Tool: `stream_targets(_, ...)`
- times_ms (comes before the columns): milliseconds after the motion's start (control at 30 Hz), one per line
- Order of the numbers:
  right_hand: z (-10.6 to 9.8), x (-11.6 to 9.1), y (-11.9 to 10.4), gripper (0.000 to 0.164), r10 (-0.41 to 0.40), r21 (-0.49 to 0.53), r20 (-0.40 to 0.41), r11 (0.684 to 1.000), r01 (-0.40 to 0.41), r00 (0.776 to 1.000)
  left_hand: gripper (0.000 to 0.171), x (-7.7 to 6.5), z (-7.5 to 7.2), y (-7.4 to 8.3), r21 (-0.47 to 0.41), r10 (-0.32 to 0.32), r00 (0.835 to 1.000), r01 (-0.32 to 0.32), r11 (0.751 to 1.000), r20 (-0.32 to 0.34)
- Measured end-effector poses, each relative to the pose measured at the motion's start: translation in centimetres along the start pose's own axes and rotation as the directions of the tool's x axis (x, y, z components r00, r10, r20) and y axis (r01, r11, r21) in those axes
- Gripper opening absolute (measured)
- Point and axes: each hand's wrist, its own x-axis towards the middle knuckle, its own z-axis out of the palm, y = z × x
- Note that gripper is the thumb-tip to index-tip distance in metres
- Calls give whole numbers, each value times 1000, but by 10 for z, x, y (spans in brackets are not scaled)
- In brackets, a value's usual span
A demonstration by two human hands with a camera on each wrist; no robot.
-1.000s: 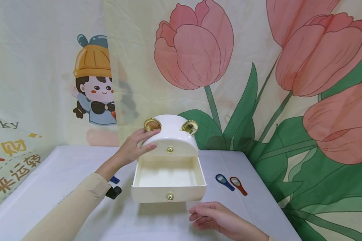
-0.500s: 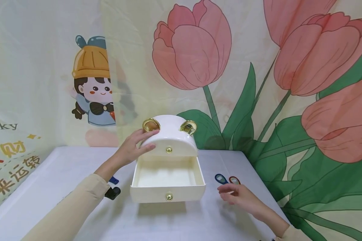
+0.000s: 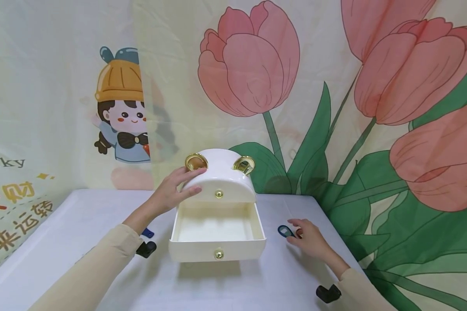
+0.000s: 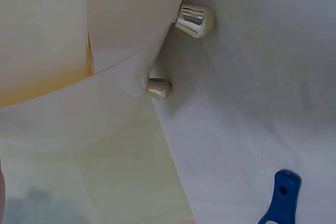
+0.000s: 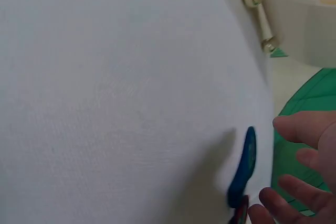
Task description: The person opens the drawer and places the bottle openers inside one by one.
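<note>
My right hand (image 3: 309,239) is unclenched, fingers parted, close about the red magnifier (image 3: 299,232) and the blue magnifier (image 3: 286,231) on the table (image 3: 264,285); I can't tell whether it touches either. Left of them, the drawer (image 3: 194,252) juts toward me. Behind that, my left hand (image 3: 169,191) rests loosely, fingers extended, against the white cabinet (image 3: 222,166). Farthest stands the tulip backdrop (image 3: 253,73).
</note>
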Motion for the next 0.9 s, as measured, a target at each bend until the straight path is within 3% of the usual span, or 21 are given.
stream_targets(200,15,13,13,60,45,-28,-1,999,-45,999,57,0,1,-1,1,9,1000,-9,1000,0)
stream_targets(600,25,24,11,61,53,-122,18,991,-51,998,57,0,0,0,-6,0,1000,0,1000,0)
stream_targets(900,25,28,3,50,61,-149,57,988,-52,997,57,0,1,-1,-13,9,1000,-9,1000,-2)
